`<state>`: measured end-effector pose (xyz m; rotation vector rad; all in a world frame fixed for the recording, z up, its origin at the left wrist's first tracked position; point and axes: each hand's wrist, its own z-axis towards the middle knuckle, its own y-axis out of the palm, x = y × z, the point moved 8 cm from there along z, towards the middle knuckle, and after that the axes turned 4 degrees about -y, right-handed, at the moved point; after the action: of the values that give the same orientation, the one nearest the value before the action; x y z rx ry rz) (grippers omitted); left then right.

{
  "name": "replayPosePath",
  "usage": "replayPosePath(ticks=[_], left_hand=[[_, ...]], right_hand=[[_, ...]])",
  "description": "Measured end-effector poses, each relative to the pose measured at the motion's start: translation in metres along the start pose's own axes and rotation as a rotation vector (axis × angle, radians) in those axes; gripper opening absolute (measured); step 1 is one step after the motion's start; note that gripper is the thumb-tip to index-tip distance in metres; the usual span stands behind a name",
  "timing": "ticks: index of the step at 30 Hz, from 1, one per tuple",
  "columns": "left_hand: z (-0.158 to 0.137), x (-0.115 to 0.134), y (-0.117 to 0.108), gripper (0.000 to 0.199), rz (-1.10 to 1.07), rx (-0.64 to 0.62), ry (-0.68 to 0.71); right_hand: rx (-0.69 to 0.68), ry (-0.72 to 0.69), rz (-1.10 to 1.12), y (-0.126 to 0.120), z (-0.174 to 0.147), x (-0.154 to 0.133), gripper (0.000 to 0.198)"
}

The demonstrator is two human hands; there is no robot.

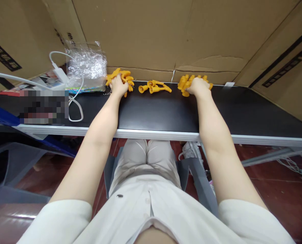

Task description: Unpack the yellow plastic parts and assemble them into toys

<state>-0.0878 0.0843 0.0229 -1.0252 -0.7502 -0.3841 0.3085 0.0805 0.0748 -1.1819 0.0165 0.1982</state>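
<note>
The right hand [199, 86] and left hand [119, 86] reach to the worktop's [158, 115] far edge, curled over the right pile [183, 83] and left pile [113, 75]; whether they grip, I cannot tell. Both piles look gathered; three yellow pieces [155, 89] between them lie in neither.

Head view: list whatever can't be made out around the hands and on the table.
All in the head view:
Left hand: its full hold on the yellow pieces, hidden by the hand itself.
Right hand: its hold on the yellow cluster, hidden likewise.
Pixelated patch, left on the black table: contents blurred out.
White cable: cut off by the left edge.
Metal chains near the left hand: too small to count.
</note>
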Motion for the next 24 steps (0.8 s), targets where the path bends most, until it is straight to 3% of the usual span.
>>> replayPosePath(ticks=[2, 4, 9, 13, 16, 20, 24], left_hand=[[0.005, -0.006, 0.004, 0.071, -0.007, -0.018, -0.015], [0.007, -0.008, 0.008, 0.067, -0.013, -0.03, -0.012], [0.003, -0.009, 0.003, 0.073, 0.081, 0.009, -0.015], [0.001, -0.011, 0.001, 0.069, 0.076, -0.028, -0.048], [0.002, -0.012, 0.003, 0.068, 0.082, -0.039, -0.046], [0.007, -0.014, 0.006, 0.067, 0.059, -0.016, -0.03], [0.013, -0.018, 0.009, 0.066, 0.038, -0.003, -0.007]], right_hand=[[-0.056, 0.157, -0.061, -0.001, -0.003, 0.003, 0.038], [-0.004, 0.157, -0.072, -0.01, -0.007, -0.014, 0.041], [-0.013, -0.287, 0.096, 0.004, -0.019, -0.089, 0.057], [-0.118, -0.43, 0.186, 0.035, -0.026, -0.122, 0.063], [-0.205, -0.456, 0.194, 0.053, -0.028, -0.133, 0.063], [-0.211, -0.476, 0.22, 0.053, -0.029, -0.139, 0.054], [-0.221, -0.346, 0.132, 0.051, -0.028, -0.132, 0.044]])
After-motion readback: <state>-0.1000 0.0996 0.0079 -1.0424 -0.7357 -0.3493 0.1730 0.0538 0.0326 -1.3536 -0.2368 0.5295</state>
